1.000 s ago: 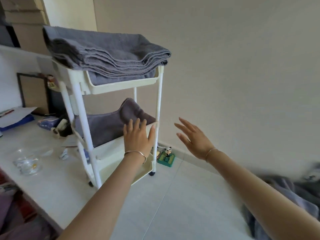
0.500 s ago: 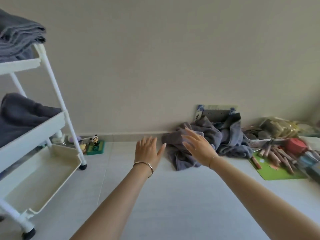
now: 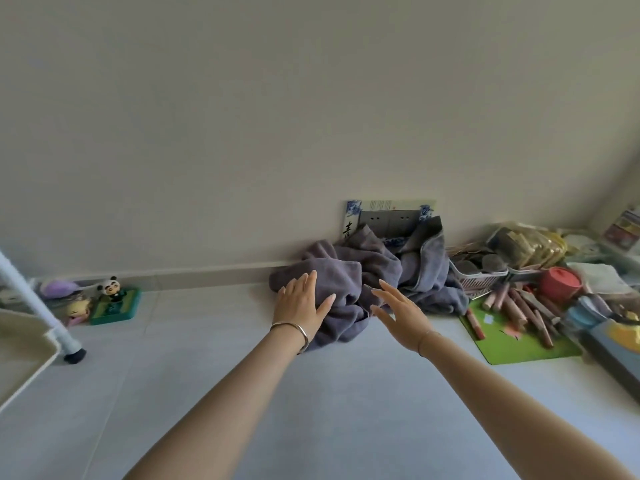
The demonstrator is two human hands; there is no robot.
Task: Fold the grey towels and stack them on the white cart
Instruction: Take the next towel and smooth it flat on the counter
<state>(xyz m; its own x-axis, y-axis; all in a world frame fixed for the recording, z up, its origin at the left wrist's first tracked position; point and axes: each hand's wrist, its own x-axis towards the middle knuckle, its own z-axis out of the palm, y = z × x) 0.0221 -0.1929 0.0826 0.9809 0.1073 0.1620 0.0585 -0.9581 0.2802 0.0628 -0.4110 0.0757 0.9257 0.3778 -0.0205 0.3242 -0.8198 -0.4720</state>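
Left hand (image 3: 300, 304) and right hand (image 3: 401, 311), both flat-fingered and holding nothing, are reaching over the crumpled grey terry towels (image 3: 367, 275); risk: tangled heap, so lifting one may be dragging several.

I see grey towels (image 3: 367, 275) at 12 o'clock: soft matt terry cloth, rumpled, nap looks rough. Floor (image 3: 207, 393) is smooth pale tile, slight sheen. Wall (image 3: 311, 98) is matt, painted. At 9 o'clock the white cart (image 3: 27, 348): smooth plastic-looking tray, glossy white pole. My left hand (image 3: 302, 304) wears a shiny metal bangle (image 3: 294, 329). At 3 o'clock a green mat (image 3: 519, 341), smooth and matt; basket (image 3: 478, 277) is plastic lattice.
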